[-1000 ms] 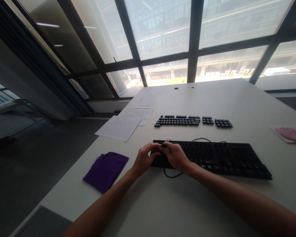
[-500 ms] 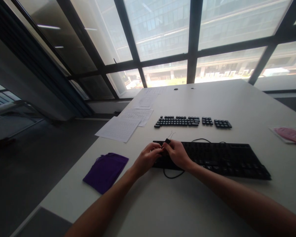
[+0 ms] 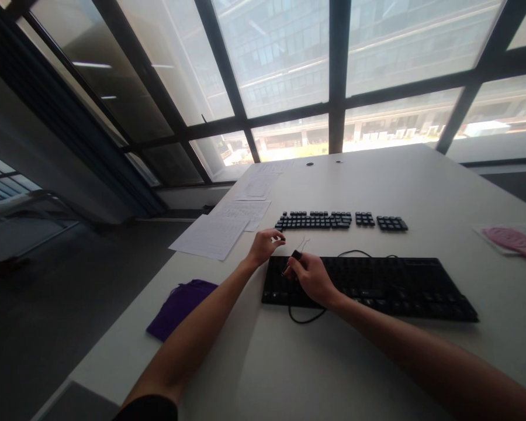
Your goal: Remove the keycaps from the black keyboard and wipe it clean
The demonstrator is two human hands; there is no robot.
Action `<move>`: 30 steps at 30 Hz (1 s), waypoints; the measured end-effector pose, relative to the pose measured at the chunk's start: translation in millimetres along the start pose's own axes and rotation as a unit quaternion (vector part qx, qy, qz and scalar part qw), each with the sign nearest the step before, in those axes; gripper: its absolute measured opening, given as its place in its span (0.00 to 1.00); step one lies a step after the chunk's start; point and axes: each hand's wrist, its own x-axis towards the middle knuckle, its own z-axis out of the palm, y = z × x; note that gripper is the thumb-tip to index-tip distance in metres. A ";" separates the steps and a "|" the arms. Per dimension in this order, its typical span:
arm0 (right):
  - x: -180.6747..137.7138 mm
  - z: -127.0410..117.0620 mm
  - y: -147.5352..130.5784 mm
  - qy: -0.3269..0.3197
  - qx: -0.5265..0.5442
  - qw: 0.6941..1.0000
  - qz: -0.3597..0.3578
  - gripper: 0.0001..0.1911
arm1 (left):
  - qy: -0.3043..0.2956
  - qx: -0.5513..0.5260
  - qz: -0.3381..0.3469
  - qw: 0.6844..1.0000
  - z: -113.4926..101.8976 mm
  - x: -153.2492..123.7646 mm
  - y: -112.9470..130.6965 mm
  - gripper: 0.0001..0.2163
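Note:
A black keyboard (image 3: pixel 386 283) lies across the white table (image 3: pixel 377 374) in front of me. My right hand (image 3: pixel 311 279) rests on the keyboard's left end, closed round a wire keycap puller (image 3: pixel 297 253) whose loops point up. My left hand (image 3: pixel 265 244) hovers just beyond the keyboard's far left corner, its fingers pinched on a small dark keycap. It is close to the left end of the loose black keycaps (image 3: pixel 315 220) laid out in rows behind the keyboard.
A purple pouch (image 3: pixel 175 304) lies near the table's left edge. Printed sheets (image 3: pixel 213 235) sit at the far left. A pink object in clear wrap (image 3: pixel 511 238) is at the right edge. The keyboard's cable (image 3: pixel 304 318) loops at the front.
My left hand has left the keyboard's left end and moved away from me toward the rows of loose keycaps, fingers pinched. My right hand stays on the keyboard with the puller.

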 end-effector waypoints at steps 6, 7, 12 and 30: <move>1.3 0.0 1.7 -0.005 -0.008 1.000 -0.009 0.17 | -0.014 0.048 0.022 0.998 15.7 23.2 -21.3 0.02; 1.7 0.0 2.1 -0.005 -0.008 1.000 -0.008 0.17 | -0.010 0.055 0.023 0.998 16.1 25.1 -22.8 0.01; 2.6 0.1 3.8 -0.006 -0.006 1.000 0.002 0.16 | 0.030 0.081 0.011 0.996 18.9 33.9 -30.1 0.02; 3.1 -4.2 -1.8 0.031 -0.019 0.999 -0.011 0.14 | 0.099 0.064 -0.021 0.993 2.0 18.5 -4.5 0.06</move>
